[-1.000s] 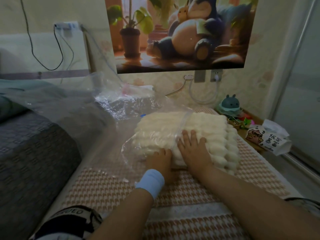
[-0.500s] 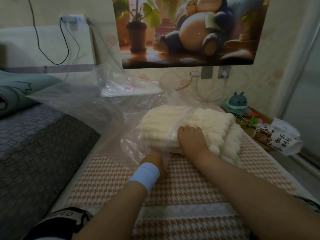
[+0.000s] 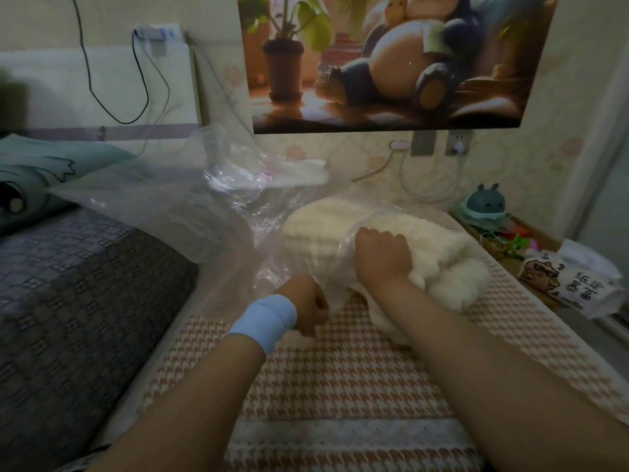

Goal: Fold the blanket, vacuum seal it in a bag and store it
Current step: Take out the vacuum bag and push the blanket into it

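The folded cream fluffy blanket lies on the brown houndstooth mat, partly inside the clear plastic vacuum bag. The right hand clutches its top with curled fingers; the left hand pinches the bag's rim. Pushed unevenly, the bulging near fold could catch the rim and unfold.

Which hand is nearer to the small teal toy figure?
Right. The right hand grips the cream blanket, to the left of the toy; the left hand holds the edge of the clear bag, further left and lower.
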Demonstrator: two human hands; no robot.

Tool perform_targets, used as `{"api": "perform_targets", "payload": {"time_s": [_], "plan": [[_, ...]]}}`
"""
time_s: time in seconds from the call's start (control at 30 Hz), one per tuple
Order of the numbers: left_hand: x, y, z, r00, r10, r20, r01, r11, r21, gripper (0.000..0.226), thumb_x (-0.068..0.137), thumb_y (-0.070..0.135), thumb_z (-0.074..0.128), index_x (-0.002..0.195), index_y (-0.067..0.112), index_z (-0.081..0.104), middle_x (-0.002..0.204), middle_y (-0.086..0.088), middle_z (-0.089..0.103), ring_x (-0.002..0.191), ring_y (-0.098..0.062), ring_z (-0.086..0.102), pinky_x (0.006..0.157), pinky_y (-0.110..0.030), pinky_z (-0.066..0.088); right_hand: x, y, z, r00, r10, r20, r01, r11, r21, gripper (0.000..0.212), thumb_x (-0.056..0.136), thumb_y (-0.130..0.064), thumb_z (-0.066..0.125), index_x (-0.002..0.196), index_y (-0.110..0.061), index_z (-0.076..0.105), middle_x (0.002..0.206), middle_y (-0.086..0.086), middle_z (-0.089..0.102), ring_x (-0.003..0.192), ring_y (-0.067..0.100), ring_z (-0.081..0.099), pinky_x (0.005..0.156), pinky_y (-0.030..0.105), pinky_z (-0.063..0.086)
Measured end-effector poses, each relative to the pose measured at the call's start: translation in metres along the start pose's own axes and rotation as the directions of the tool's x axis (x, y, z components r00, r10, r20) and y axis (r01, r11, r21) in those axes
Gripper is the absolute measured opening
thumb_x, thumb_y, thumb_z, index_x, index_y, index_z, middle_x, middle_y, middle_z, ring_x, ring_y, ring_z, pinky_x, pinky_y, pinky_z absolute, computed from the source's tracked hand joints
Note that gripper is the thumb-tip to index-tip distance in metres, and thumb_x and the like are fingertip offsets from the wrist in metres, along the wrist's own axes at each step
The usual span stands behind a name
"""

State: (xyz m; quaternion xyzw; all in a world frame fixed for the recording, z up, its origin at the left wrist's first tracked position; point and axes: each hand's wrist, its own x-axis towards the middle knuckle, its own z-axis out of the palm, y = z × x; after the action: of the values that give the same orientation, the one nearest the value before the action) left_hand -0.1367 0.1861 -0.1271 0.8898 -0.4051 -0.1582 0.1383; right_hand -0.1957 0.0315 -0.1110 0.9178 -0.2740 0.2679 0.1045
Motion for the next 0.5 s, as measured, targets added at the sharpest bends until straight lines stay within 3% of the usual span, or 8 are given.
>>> {"api": "perform_targets", "payload": {"time_s": [0.1,0.2,0.27,0.33,0.37,0.43,0.5], "plan": [[-0.008,-0.001,-0.004,0.989,0.097,0.114,-0.104,0.993,0.056,0.019,0.086,0.018,0.061,0.080,0.004,0.073,0.090,-0.014,0.074,0.067,-0.016,0.067,0.075,-0.040,0.060,-0.004,-0.006,0.009,0.996,-0.087,-0.029,0.088,0.996,0.024,0.015,0.096,-0.017,0.048,0.101,-0.016,0.062,0.095,0.004,0.069,0.087,0.027,0.067,0.079,0.037,0.045],[-0.012,-0.007,0.007,0.960,-0.011,0.280,-0.016,0.996,0.092,0.022,0.090,0.017,0.061,0.104,0.007,0.074,0.101,-0.004,0.073,0.080,-0.023,0.072,0.078,-0.039,0.060,-0.011,-0.011,0.018,0.959,-0.256,0.124,0.248,0.966,0.074,0.023,0.088,-0.039,0.058,0.097,-0.020,0.065,0.095,0.004,0.071,0.089,0.028,0.068,0.082,0.037,0.048],[-0.014,-0.005,0.010,0.927,-0.087,0.366,0.072,0.996,0.054,0.028,0.092,0.015,0.060,0.115,0.003,0.069,0.111,-0.009,0.070,0.090,-0.028,0.071,0.078,-0.040,0.059,-0.009,-0.003,0.014,0.916,-0.319,0.243,0.253,0.930,0.266,0.036,0.084,-0.048,0.062,0.106,-0.019,0.066,0.110,0.006,0.069,0.102,0.030,0.065,0.090,0.040,0.047],[-0.013,0.001,0.004,0.913,-0.104,0.396,0.110,0.994,0.007,0.031,0.093,0.025,0.059,0.112,0.003,0.070,0.108,-0.008,0.072,0.092,-0.024,0.071,0.081,-0.037,0.058,-0.009,0.015,0.004,0.877,-0.364,0.314,0.181,0.855,0.487,0.044,0.085,-0.043,0.067,0.122,-0.020,0.067,0.126,0.005,0.066,0.116,0.027,0.060,0.100,0.037,0.045],[-0.012,0.005,-0.001,0.930,-0.094,0.355,0.106,0.994,-0.014,0.032,0.092,0.031,0.058,0.105,0.005,0.072,0.102,-0.006,0.074,0.087,-0.022,0.072,0.079,-0.035,0.058,-0.010,0.025,-0.002,0.881,-0.373,0.291,0.145,0.799,0.584,0.041,0.085,-0.036,0.069,0.123,-0.019,0.069,0.127,0.003,0.067,0.118,0.022,0.060,0.103,0.034,0.044],[-0.007,0.014,-0.015,0.996,-0.031,0.087,0.032,0.999,-0.010,0.031,0.090,0.032,0.055,0.085,0.009,0.075,0.086,-0.004,0.075,0.075,-0.022,0.072,0.073,-0.030,0.057,-0.011,0.045,-0.011,0.957,-0.255,0.140,0.082,0.699,0.710,0.025,0.085,-0.023,0.069,0.109,-0.020,0.076,0.114,-0.001,0.073,0.110,0.015,0.065,0.102,0.032,0.046],[-0.001,0.025,-0.027,0.964,0.045,-0.263,-0.043,0.999,0.014,0.027,0.090,0.031,0.053,0.081,0.013,0.072,0.083,-0.005,0.072,0.075,-0.024,0.067,0.073,-0.032,0.055,-0.005,0.063,-0.019,0.999,-0.030,0.033,0.000,0.747,0.664,0.024,0.087,-0.025,0.065,0.109,-0.027,0.074,0.120,-0.003,0.070,0.117,0.018,0.060,0.107,0.038,0.041]]}}
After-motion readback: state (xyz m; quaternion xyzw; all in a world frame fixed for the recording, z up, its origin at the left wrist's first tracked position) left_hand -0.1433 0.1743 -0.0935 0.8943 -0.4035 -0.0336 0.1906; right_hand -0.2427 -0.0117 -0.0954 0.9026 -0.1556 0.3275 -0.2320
